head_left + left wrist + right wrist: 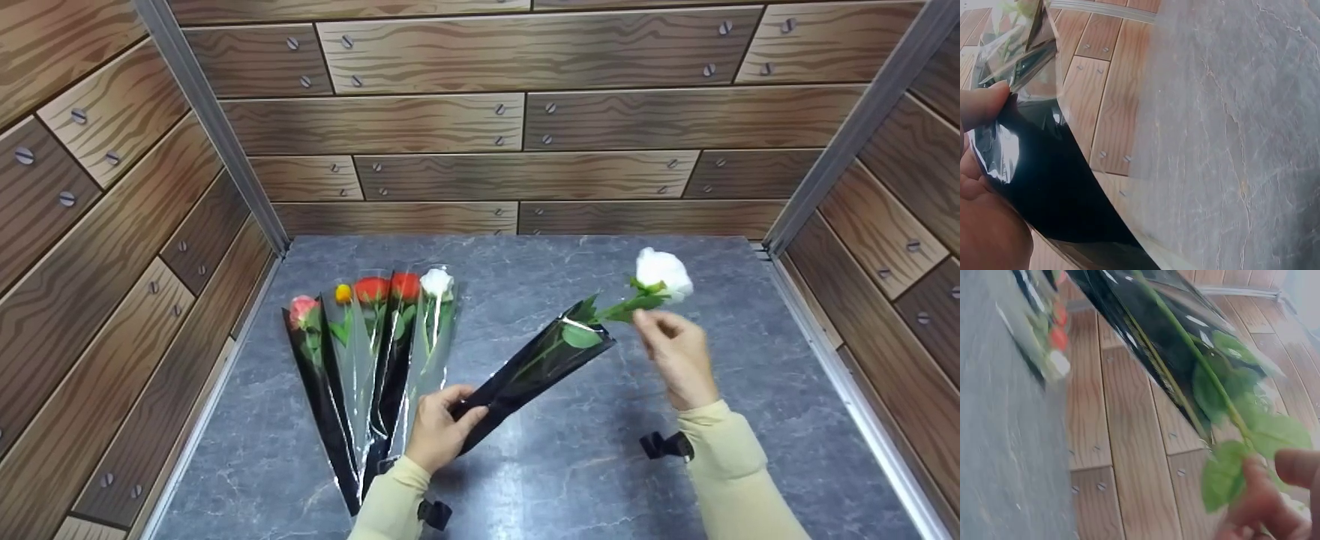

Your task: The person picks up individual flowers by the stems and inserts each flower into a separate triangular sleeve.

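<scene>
My left hand [441,431] grips the lower end of a black-and-clear plastic flower sleeve [517,382], which slants up to the right. In the left wrist view the thumb presses on the glossy sleeve [1061,174]. A white rose [664,274] sticks out past the sleeve's mouth, with its stem [1202,363] running down inside. My right hand [681,360] pinches that stem just below the bloom, among green leaves [1224,467]. Part of the bloom is hidden behind the fingers in the right wrist view.
To the left on the grey marbled table [600,480] lie several wrapped flowers: a pink rose [304,311], a small yellow bloom [343,293], red blooms [371,289] and another white rose [437,283]. Wood-patterned panels [525,120] enclose the table at the back and sides.
</scene>
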{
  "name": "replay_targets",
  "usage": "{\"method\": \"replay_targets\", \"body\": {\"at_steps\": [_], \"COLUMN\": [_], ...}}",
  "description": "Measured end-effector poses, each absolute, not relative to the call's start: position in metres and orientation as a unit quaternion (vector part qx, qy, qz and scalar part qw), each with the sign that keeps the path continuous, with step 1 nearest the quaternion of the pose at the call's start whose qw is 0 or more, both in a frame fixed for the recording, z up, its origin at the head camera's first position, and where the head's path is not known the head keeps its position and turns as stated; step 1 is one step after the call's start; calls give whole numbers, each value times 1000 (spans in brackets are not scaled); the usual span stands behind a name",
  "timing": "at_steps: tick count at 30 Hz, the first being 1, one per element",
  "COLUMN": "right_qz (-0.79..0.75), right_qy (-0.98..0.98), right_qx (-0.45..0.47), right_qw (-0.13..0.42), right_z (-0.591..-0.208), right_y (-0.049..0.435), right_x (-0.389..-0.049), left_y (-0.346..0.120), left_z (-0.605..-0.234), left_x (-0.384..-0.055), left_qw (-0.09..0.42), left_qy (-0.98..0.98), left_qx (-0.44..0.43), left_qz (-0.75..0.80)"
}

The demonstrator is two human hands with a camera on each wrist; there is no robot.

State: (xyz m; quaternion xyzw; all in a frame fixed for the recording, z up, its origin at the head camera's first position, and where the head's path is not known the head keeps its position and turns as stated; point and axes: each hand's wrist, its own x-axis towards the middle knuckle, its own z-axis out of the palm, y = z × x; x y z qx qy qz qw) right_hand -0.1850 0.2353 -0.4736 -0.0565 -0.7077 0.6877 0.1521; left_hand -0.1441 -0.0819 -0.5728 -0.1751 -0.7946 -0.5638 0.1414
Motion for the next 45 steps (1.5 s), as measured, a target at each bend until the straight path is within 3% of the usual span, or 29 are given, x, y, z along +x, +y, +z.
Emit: {"method": "replay_targets", "body": {"at_steps": [2, 5, 14, 24, 29, 35, 45], "right_qz": [685, 694, 781, 843, 861, 868, 893], "right_qy": [-697, -679, -573, -474, -428, -405, -391], "right_qx": [-51, -54, -157, -231, -255, -265, -207], "right_qw": [207, 232, 190, 103, 105, 105, 85], "right_z": [-471, -468, -474, -492, -497, -498, -493], "right_y": [236, 235, 237, 234, 227, 222, 228], "right_x": [-186, -189, -200, -198, -196, -194, -196], "left_y": [-81, -80, -77, -74, -72, -69, -69], "left_z": [-567, -554, -542, -549, -550, -551, -559], "left_x": [-141, -134, -127, -128, -127, -126, -129], "left_qw": [149, 157, 163, 182, 200, 225, 212], "left_qy": [-795, -792, -770, -758, -758, -757, -765], "left_qx": [-176, -182, -206, -201, -193, -198, -215], "left_qz": [-561, -561, -582, -593, -590, -581, -569]}}
